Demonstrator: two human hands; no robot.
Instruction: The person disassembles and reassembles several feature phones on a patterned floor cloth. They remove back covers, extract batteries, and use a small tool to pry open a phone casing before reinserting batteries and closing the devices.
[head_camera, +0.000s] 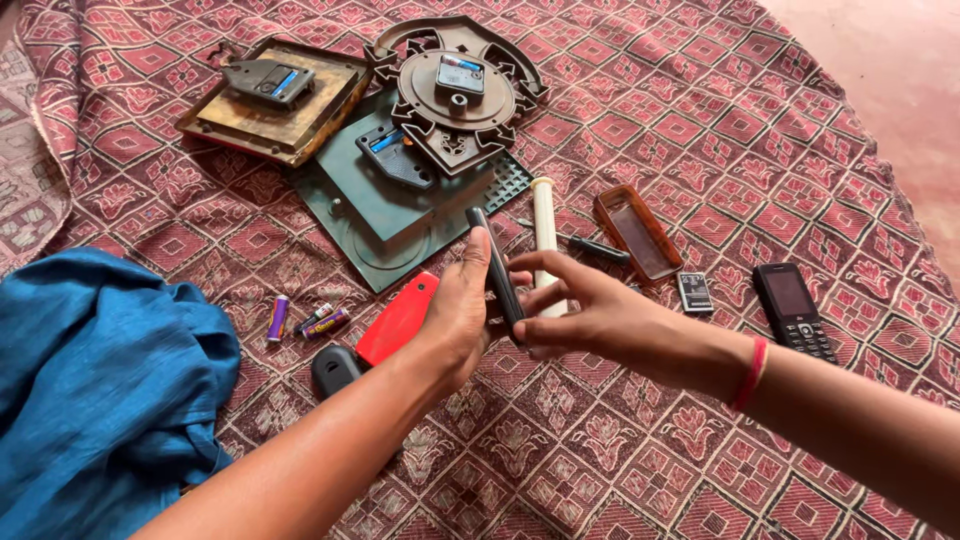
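The clock backs (400, 130) lay at the far side of the patterned cloth (620, 450), overlapping one another. Nearer and to the left lay the batteries (305, 320). The phone (795, 310) lay well to the right, the tray (637, 232) behind it.

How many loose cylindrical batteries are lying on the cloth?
3: a purple battery stands leftmost, with two more, battery two and battery three, close beside it, left of the red cover. Others may be hidden under the blue fabric.

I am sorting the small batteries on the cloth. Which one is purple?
The leftmost battery, lying apart from the other two batteries, which lie close together and look darker.
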